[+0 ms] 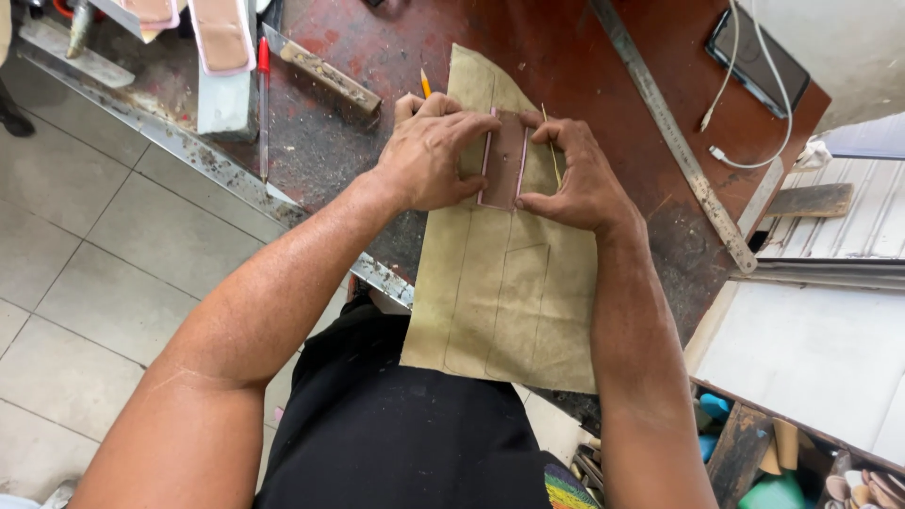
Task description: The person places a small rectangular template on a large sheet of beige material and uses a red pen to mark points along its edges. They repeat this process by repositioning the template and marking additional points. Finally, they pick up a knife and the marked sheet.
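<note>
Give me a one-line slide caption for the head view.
Both hands, left and right, press a pink-edged pattern piece onto tan leather on a worn red workbench.

Just one view here, worn on the head, aimed steeply down and forward at the workbench [584,57]. Everything is seen from close range; forearms, lap and floor tiles [85,245] are caught too.

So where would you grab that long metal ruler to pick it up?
Grip the metal ruler by its near end at the table's right edge, coming from the right. It lies flat, so fingers can't slip under its middle, but that end reaches the edge, clear of both hands and the white cable.
</note>
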